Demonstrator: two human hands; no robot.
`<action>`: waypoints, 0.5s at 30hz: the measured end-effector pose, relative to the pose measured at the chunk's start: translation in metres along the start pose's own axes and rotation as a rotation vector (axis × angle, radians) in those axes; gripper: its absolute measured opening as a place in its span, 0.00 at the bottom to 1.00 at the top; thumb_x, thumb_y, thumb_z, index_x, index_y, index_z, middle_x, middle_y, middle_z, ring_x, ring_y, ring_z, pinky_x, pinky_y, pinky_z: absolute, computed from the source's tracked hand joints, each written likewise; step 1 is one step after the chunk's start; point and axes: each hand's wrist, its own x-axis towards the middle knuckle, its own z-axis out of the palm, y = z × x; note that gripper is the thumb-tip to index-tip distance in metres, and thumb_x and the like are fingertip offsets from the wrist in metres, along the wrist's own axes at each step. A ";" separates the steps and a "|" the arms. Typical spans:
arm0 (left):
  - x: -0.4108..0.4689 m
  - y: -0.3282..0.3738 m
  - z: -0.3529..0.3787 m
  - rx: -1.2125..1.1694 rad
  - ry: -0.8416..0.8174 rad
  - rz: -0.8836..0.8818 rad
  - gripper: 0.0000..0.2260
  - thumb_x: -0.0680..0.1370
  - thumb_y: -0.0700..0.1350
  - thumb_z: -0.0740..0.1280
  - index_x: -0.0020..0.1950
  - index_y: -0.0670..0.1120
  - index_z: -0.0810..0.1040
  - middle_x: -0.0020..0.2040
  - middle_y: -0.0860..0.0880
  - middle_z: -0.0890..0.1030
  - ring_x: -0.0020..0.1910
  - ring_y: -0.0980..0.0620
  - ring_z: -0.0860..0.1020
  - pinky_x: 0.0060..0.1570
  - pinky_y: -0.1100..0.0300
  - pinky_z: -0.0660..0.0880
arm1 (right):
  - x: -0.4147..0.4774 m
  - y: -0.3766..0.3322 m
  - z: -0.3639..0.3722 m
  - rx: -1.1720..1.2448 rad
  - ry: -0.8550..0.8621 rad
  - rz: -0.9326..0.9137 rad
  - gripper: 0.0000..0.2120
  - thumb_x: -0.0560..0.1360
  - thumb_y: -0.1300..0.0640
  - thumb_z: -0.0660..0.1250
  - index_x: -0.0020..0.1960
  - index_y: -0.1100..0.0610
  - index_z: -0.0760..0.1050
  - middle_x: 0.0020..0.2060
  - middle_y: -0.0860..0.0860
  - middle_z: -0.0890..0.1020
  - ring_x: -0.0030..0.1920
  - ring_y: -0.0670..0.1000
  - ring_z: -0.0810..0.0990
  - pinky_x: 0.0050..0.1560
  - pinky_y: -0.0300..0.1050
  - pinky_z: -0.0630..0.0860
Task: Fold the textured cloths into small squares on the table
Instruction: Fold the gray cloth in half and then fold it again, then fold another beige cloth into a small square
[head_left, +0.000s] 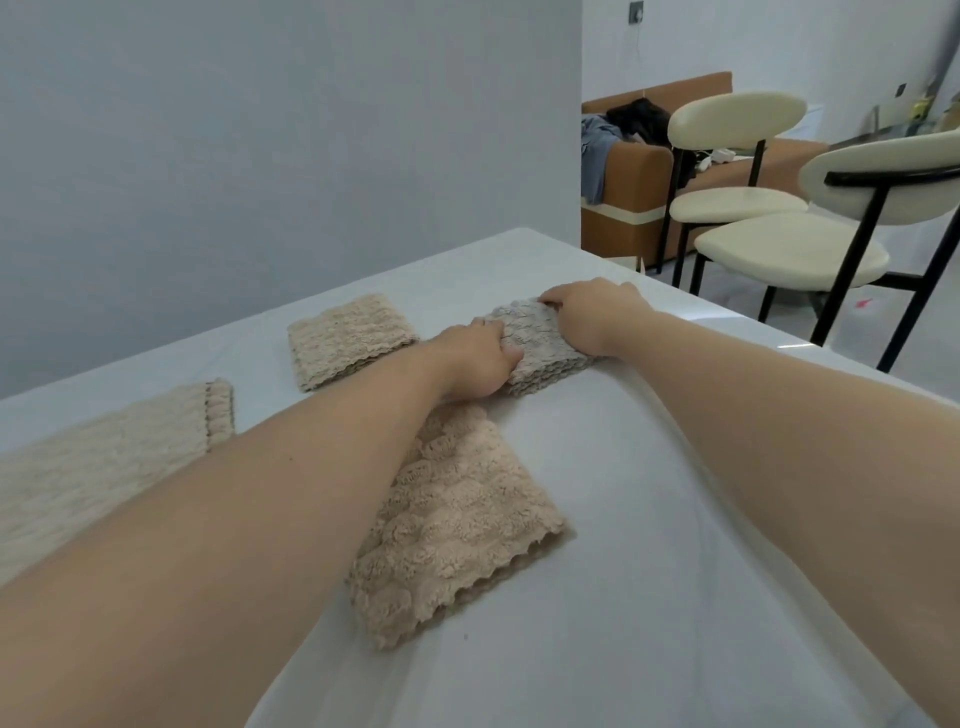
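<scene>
a plain pale grey-blue wall (260, 156) ran behind the table (675, 571), which wore a smooth white cover and caught a bright patch of glare on its right edge. past the wall's corner the room opened onto a white far wall (779, 41) with a small dark wall plate (635, 11) high up. a tan sofa (628, 208) with a cream stripe stood there, a black garment (641, 119) and a blue-grey one (595, 150) heaped on its arm. two chairs stood beside the table on the right, a farther chair (737, 122) and a nearer chair (789, 249), both cream-cushioned on thin black frames. the floor (924, 332) was pale grey. the light was soft and even, with no hard shadows.
</scene>
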 end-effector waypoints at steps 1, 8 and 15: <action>-0.004 0.000 -0.003 -0.060 0.027 0.005 0.26 0.86 0.54 0.53 0.81 0.43 0.57 0.80 0.42 0.60 0.77 0.42 0.63 0.72 0.53 0.60 | 0.001 -0.001 -0.003 -0.020 -0.012 0.003 0.25 0.79 0.59 0.54 0.74 0.42 0.68 0.69 0.50 0.76 0.69 0.57 0.71 0.67 0.58 0.63; -0.057 -0.029 -0.018 -0.203 0.301 -0.039 0.20 0.86 0.47 0.54 0.78 0.44 0.66 0.77 0.46 0.67 0.77 0.46 0.64 0.72 0.54 0.61 | -0.024 -0.066 -0.037 0.021 0.178 -0.132 0.27 0.79 0.60 0.56 0.76 0.45 0.66 0.64 0.52 0.79 0.69 0.55 0.70 0.66 0.54 0.62; -0.174 -0.094 -0.010 -0.302 0.438 -0.196 0.18 0.84 0.41 0.57 0.73 0.48 0.74 0.73 0.50 0.73 0.72 0.49 0.71 0.68 0.59 0.65 | -0.104 -0.188 -0.051 0.289 0.165 -0.302 0.19 0.79 0.57 0.58 0.67 0.46 0.77 0.65 0.44 0.80 0.67 0.52 0.74 0.66 0.52 0.67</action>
